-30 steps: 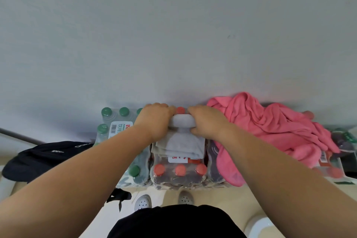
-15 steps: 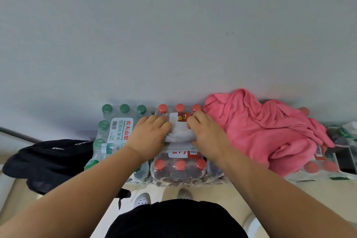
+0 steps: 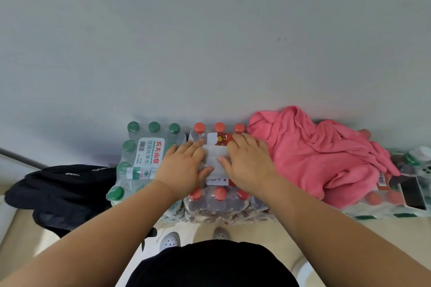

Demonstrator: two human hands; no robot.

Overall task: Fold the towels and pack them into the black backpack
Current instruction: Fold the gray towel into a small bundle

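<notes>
The small folded pale-grey cloth towel [image 3: 215,158] sits pressed between flat-fingered left hand [image 3: 184,165] and right hand [image 3: 248,161]; the soft black fabric backpack [image 3: 65,189] lies leftward, nearer the left hand.

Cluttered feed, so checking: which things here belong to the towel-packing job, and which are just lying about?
Job: white towel, pressed under the left hand and right hand; pink towel; backpack.
Lying about: green-capped bottles; red-capped bottles under the white towel; shoes.
</notes>
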